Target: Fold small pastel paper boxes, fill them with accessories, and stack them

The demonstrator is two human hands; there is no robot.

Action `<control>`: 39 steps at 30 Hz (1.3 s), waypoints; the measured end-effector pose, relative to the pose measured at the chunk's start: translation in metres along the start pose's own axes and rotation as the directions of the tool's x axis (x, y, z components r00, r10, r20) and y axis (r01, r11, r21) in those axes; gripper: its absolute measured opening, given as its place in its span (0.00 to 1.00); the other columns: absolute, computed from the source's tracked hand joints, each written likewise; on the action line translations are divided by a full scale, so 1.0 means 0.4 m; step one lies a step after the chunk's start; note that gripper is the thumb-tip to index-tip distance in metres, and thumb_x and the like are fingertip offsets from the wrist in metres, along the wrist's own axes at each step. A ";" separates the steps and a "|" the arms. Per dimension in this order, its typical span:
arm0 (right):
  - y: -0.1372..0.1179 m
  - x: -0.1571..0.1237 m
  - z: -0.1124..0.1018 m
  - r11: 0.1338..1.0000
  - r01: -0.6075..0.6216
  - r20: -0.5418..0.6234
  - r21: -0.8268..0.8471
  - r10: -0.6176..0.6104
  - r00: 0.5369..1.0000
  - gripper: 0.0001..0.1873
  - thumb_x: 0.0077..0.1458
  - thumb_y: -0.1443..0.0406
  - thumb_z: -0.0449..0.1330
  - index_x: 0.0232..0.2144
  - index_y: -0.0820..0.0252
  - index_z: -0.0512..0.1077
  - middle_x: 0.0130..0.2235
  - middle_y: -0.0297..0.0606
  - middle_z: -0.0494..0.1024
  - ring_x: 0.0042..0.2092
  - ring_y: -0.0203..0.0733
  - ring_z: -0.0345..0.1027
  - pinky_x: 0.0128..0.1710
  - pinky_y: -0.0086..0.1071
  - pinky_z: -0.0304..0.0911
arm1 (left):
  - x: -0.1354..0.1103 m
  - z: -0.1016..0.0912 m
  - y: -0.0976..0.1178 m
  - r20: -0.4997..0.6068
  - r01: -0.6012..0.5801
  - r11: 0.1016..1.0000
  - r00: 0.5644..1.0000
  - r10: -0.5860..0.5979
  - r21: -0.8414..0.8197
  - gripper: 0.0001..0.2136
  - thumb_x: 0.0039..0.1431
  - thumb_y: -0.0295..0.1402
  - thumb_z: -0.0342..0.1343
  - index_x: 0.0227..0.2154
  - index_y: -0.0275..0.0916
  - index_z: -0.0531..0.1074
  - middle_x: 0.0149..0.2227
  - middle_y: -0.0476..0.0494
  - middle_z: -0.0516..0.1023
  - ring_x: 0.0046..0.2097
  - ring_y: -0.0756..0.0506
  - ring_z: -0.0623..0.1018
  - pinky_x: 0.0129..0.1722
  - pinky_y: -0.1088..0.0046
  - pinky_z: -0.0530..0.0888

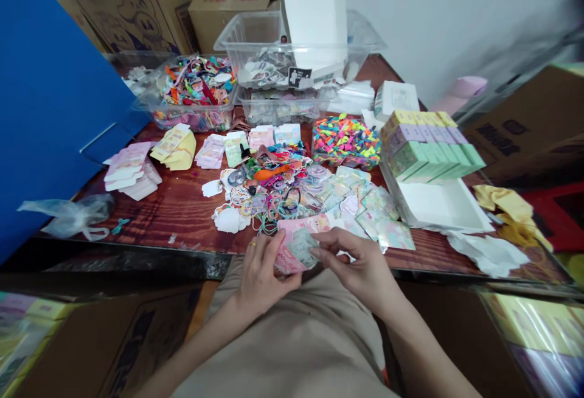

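Observation:
My left hand (261,273) is closed around a small pink printed box (283,258), held just off the table's front edge. Its fingers are at the back and the thumb is underneath. My right hand (358,264) pinches a crumpled, greyish see-through plastic packet (302,248) at the box's opening; how far the packet sits inside is hard to tell. Right beyond my hands lies a heap of hair ties and small trinkets (274,194). Shiny holographic sachets (381,209) spread out to the right of that heap.
Stacks of flat lilac cards (132,170) and yellow cards (176,145) lie left. Clear tubs (196,112) with trinkets stand behind. Colourful small pieces fill another tub (345,141). On the right, a white tray (444,206) bears rows of small boxes (426,154). A plastic bag (73,214) lies far left.

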State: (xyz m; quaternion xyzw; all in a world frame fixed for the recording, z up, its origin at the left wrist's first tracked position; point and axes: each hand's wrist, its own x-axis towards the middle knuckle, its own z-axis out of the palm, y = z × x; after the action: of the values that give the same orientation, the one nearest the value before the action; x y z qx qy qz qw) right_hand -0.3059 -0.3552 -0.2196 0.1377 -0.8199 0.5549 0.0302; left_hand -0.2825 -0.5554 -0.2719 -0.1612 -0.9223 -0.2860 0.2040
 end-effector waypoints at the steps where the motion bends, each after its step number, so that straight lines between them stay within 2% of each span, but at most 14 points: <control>1: 0.003 0.003 0.002 1.000 0.009 0.019 -0.029 -0.009 1.000 0.06 0.58 0.65 0.63 0.39 0.56 0.77 0.28 0.33 0.76 0.29 0.36 0.71 0.27 0.27 0.68 | -0.002 0.000 -0.001 0.004 0.005 1.000 1.000 -0.005 -0.007 0.34 0.49 0.34 0.62 0.60 0.40 0.59 0.45 0.36 0.74 0.46 0.36 0.76 0.45 0.58 0.76; 5: 0.008 0.014 0.019 0.981 0.167 0.109 -0.100 -0.156 0.982 0.08 0.60 0.67 0.59 0.42 0.55 0.76 0.32 0.36 0.78 0.33 0.39 0.74 0.34 0.30 0.71 | -0.007 0.000 -0.005 0.059 0.084 0.991 0.995 -0.078 -0.102 0.34 0.50 0.33 0.62 0.60 0.41 0.58 0.47 0.38 0.74 0.47 0.38 0.76 0.46 0.60 0.76; 8: 0.006 0.020 0.038 0.955 0.268 0.115 -0.125 -0.254 0.960 0.10 0.61 0.69 0.57 0.42 0.54 0.77 0.33 0.38 0.78 0.38 0.41 0.74 0.38 0.32 0.71 | -0.010 -0.002 -0.011 0.050 0.102 0.994 0.994 -0.099 -0.048 0.33 0.52 0.33 0.61 0.61 0.41 0.58 0.47 0.38 0.75 0.47 0.38 0.76 0.47 0.58 0.76; 10: 0.002 0.024 0.049 0.950 0.259 0.098 -0.173 -0.245 0.965 0.10 0.61 0.69 0.56 0.41 0.55 0.77 0.32 0.39 0.78 0.37 0.41 0.74 0.37 0.32 0.70 | -0.009 -0.005 -0.013 0.038 0.096 0.995 0.995 -0.096 -0.006 0.33 0.52 0.34 0.61 0.61 0.42 0.58 0.48 0.37 0.75 0.48 0.36 0.76 0.48 0.56 0.76; 12: -0.001 0.030 0.054 0.950 0.250 0.150 -0.190 -0.223 0.963 0.09 0.61 0.69 0.57 0.38 0.56 0.77 0.31 0.38 0.78 0.34 0.41 0.73 0.35 0.32 0.68 | -0.005 -0.009 -0.014 0.051 0.095 0.994 0.994 -0.093 -0.044 0.34 0.51 0.34 0.62 0.62 0.43 0.58 0.49 0.38 0.75 0.49 0.37 0.76 0.48 0.58 0.75; 15: 0.007 0.052 0.044 0.968 0.225 0.209 -0.114 -0.198 0.958 0.08 0.62 0.66 0.57 0.36 0.56 0.77 0.31 0.37 0.79 0.33 0.40 0.72 0.34 0.31 0.67 | 0.003 -0.014 -0.011 0.061 0.109 0.987 0.993 -0.103 -0.114 0.35 0.52 0.33 0.62 0.63 0.44 0.57 0.49 0.39 0.75 0.49 0.39 0.77 0.49 0.60 0.75; 18: 0.047 0.104 0.024 0.974 0.141 0.059 -0.178 -0.133 0.989 0.10 0.64 0.64 0.55 0.38 0.56 0.78 0.35 0.40 0.78 0.38 0.43 0.73 0.39 0.34 0.67 | 0.012 -0.015 -0.009 0.063 0.105 0.991 0.993 -0.099 -0.085 0.36 0.52 0.33 0.62 0.64 0.43 0.56 0.50 0.38 0.75 0.49 0.38 0.77 0.49 0.60 0.75; 20: 0.089 0.154 0.014 0.916 0.063 -0.021 -0.396 -0.077 0.997 0.12 0.63 0.65 0.55 0.44 0.57 0.78 0.39 0.44 0.77 0.42 0.48 0.71 0.44 0.38 0.66 | 0.017 -0.011 -0.008 0.075 0.101 0.992 0.993 -0.095 -0.073 0.36 0.53 0.34 0.62 0.64 0.43 0.56 0.50 0.37 0.75 0.48 0.37 0.77 0.48 0.59 0.75; 23: 0.145 0.225 0.012 0.718 -0.034 0.019 -0.695 0.066 0.998 0.16 0.59 0.68 0.56 0.47 0.61 0.78 0.44 0.50 0.75 0.47 0.54 0.67 0.49 0.43 0.62 | 0.022 -0.003 -0.005 0.092 0.116 0.989 0.990 -0.107 -0.092 0.36 0.52 0.35 0.63 0.64 0.42 0.56 0.51 0.37 0.75 0.50 0.37 0.76 0.49 0.59 0.75; 26: 0.172 0.261 0.010 0.642 -0.021 0.085 -0.766 0.134 0.987 0.14 0.59 0.69 0.54 0.39 0.63 0.79 0.44 0.52 0.75 0.47 0.55 0.66 0.49 0.43 0.60 | 0.023 0.001 -0.004 0.100 0.130 0.987 0.988 -0.121 -0.099 0.36 0.53 0.36 0.63 0.64 0.42 0.57 0.52 0.36 0.75 0.52 0.36 0.76 0.50 0.58 0.75; 30: 0.168 0.252 -0.012 0.808 -0.095 -0.046 -0.581 0.084 0.995 0.09 0.60 0.65 0.55 0.35 0.61 0.75 0.35 0.45 0.78 0.36 0.47 0.70 0.39 0.36 0.62 | 0.021 0.003 -0.012 0.099 0.156 0.984 0.984 -0.148 -0.082 0.34 0.54 0.37 0.63 0.62 0.41 0.58 0.52 0.36 0.75 0.52 0.36 0.76 0.51 0.58 0.75; 34: 0.122 0.224 -0.031 0.982 -0.103 -0.141 -0.157 0.081 0.987 0.13 0.59 0.55 0.59 0.32 0.58 0.70 0.27 0.35 0.76 0.29 0.41 0.71 0.31 0.32 0.62 | 0.021 0.008 -0.017 0.107 0.179 0.982 0.979 -0.171 -0.066 0.35 0.53 0.36 0.64 0.63 0.40 0.57 0.53 0.35 0.75 0.52 0.36 0.76 0.51 0.57 0.74; 37: 0.059 0.203 -0.029 0.983 -0.095 -0.128 0.159 0.116 0.985 0.17 0.56 0.50 0.63 0.32 0.57 0.69 0.27 0.34 0.77 0.29 0.39 0.73 0.30 0.31 0.65 | 0.024 0.014 -0.014 0.113 0.206 0.977 0.974 -0.198 -0.063 0.35 0.53 0.35 0.64 0.62 0.39 0.58 0.53 0.35 0.75 0.53 0.36 0.76 0.51 0.57 0.74; 39: 0.016 0.190 -0.023 0.955 -0.091 -0.120 0.281 0.129 0.984 0.18 0.54 0.50 0.65 0.32 0.57 0.69 0.27 0.33 0.77 0.28 0.38 0.73 0.30 0.31 0.67 | 0.027 0.018 -0.009 0.113 0.222 0.973 0.970 -0.214 -0.067 0.34 0.53 0.35 0.64 0.62 0.39 0.58 0.53 0.35 0.75 0.53 0.36 0.76 0.52 0.58 0.75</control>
State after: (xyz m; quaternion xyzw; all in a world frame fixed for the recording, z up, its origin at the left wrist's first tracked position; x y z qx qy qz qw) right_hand -0.3813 -0.3590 -0.2065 0.0562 -0.7376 0.6719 0.0361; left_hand -0.2952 -0.5520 -0.2740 -0.0815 -0.9319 -0.3339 0.1161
